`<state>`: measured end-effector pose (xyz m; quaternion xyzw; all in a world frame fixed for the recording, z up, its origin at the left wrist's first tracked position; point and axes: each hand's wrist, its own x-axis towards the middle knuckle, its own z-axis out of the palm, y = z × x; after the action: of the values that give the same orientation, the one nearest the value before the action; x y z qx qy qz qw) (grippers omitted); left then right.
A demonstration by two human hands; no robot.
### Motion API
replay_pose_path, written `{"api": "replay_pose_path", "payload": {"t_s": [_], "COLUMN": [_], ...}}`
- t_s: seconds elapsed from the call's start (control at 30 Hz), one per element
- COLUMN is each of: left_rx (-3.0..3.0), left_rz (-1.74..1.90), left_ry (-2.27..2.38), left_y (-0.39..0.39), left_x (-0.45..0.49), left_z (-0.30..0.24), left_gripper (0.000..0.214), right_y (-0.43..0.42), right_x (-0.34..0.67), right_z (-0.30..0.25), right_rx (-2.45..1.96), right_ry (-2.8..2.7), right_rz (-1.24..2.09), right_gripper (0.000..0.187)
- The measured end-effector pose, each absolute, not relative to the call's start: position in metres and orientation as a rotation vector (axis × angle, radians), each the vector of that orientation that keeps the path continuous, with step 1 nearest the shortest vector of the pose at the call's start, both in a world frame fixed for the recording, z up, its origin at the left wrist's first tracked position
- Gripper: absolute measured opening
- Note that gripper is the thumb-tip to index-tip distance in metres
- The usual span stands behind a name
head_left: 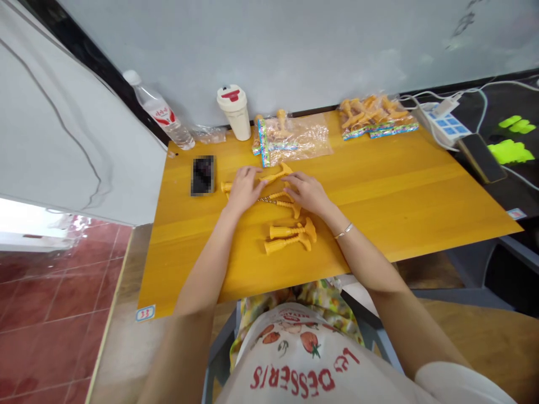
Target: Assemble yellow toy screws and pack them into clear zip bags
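Over the middle of the wooden table, my left hand [245, 189] has its fingers and thumb closed on the handle of a yellow hammer-shaped plastic toy [275, 174]. My right hand [309, 193] is at the same toy's head end, fingertips pinched near it. Below and between my hands lie more yellow toy pieces [289, 206], with a metal-looking chain [267, 200] beside them. The end of another yellow handle [226, 187] shows left of my left hand. Two similar hammer-shaped toys [292, 230] lie side by side nearer to me.
Behind my hands are clear packets [298, 137] with colourful headers, and more filled packets [374, 115] at the back right. A white cup [238, 115], a bottle [162, 112] and a dark phone-like object [202, 175] stand or lie left. A power strip [446, 120] with cables is right.
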<state>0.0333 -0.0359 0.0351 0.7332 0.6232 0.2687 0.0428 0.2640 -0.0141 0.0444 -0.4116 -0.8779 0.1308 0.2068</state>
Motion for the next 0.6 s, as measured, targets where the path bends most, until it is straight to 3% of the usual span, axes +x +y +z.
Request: {"api": "replay_pose_path", "payload": {"t_s": [0.1, 0.17, 0.3, 0.43, 0.5, 0.6], "left_rx": [2.306, 2.358, 2.506, 2.288, 1.984, 1.502], "left_rz": [0.487, 0.45, 0.736, 0.941, 1.027, 1.088], "left_ry": [1.937, 1.914, 1.619, 1.49, 1.553, 1.651], "left_y": [-0.022, -0.02, -0.034, -0.056, -0.061, -0.06], "left_x": [0.051, 0.057, 0.064, 0.066, 0.06, 0.045], "left_z": [0.037, 0.038, 0.045, 0.057, 0.065, 0.079], "left_gripper": [0.031, 0.029, 0.031, 0.027, 0.028, 0.032], "right_y": [-0.003, 0.005, 0.019, 0.018, 0.011, -0.003], "right_x": [0.269, 0.273, 0.28, 0.281, 0.278, 0.267], "right_z": [0.04, 0.036, 0.03, 0.034, 0.039, 0.044], "right_rx": [-1.243, -1.324, -1.335, -1.056, -0.911, -0.705], "right_ry": [-2.249, -2.082, -1.752, -1.706, -1.792, -2.013], "right_rz": [0.404, 0.453, 0.836, 1.263, 1.182, 0.769], "right_gripper": [0.034, 0.036, 0.052, 0.06, 0.051, 0.028]}}
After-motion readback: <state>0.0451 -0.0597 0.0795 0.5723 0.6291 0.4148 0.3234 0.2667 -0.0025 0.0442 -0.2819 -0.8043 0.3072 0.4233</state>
